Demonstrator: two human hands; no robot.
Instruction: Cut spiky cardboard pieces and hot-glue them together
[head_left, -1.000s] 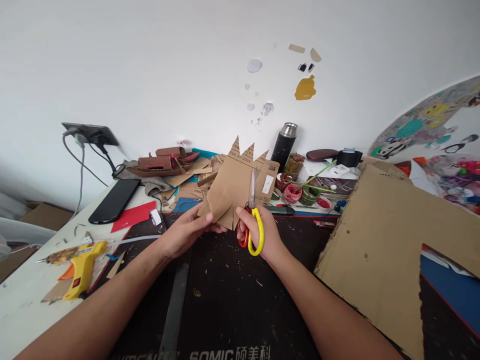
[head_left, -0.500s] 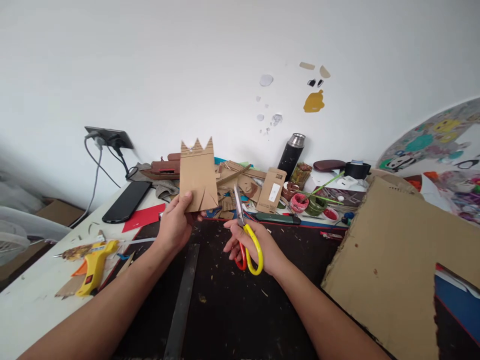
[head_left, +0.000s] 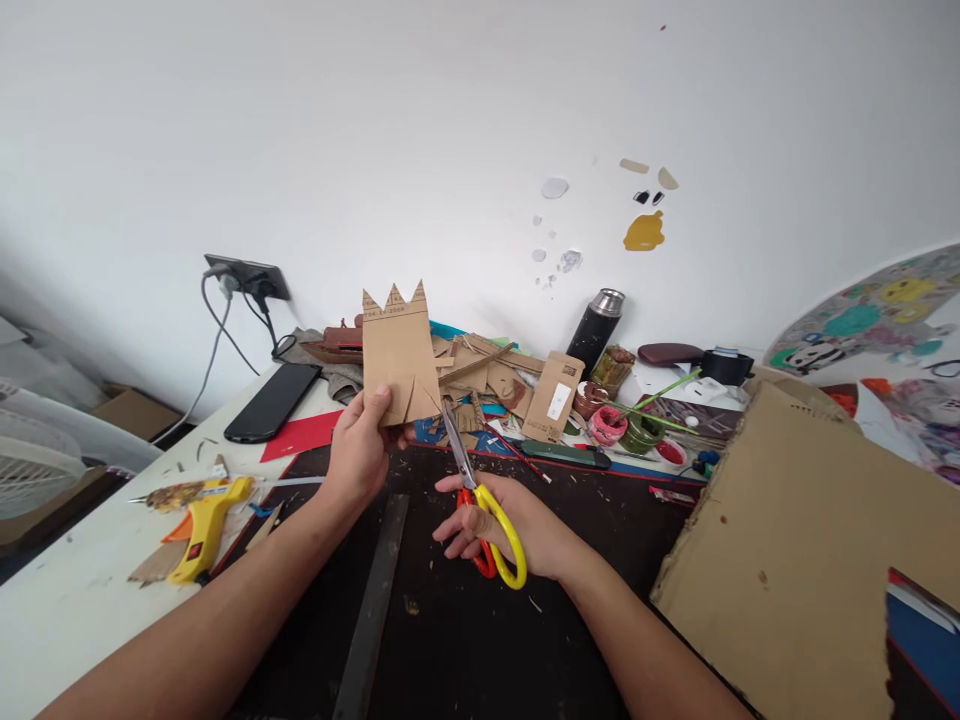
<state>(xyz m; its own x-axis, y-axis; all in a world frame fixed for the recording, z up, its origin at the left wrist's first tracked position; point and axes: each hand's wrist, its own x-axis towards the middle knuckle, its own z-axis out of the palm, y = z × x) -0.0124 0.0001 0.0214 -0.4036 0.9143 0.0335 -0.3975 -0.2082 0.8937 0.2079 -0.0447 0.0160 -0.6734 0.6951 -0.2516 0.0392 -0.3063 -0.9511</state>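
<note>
My left hand (head_left: 362, 443) pinches a piece of cardboard (head_left: 397, 350) by its lower left corner, thumb in front and the other fingers behind. The top edge of the cardboard is cut into pointed teeth, and slits run up from its bottom edge. In my right hand (head_left: 517, 520) is a pair of scissors (head_left: 463, 460) with one red and one yellow handle. Their blades look closed and point up, with the tips close to the cardboard's lower right corner; whether they touch it I cannot tell. A metal ruler (head_left: 373, 610) lies on the dark mat below my hands.
Left are a yellow glue gun (head_left: 206, 530), a black phone-like slab (head_left: 272, 402) and red card (head_left: 300, 436). Cardboard scraps (head_left: 480, 365), a black flask (head_left: 596, 330) and paint jars (head_left: 607, 424) line the back. A large cardboard sheet (head_left: 780, 540) covers the right.
The scissors have tilted left, and their tips have come closer to the cardboard's lower right corner. My left hand still holds the cardboard. The whole view has shifted slightly.
</note>
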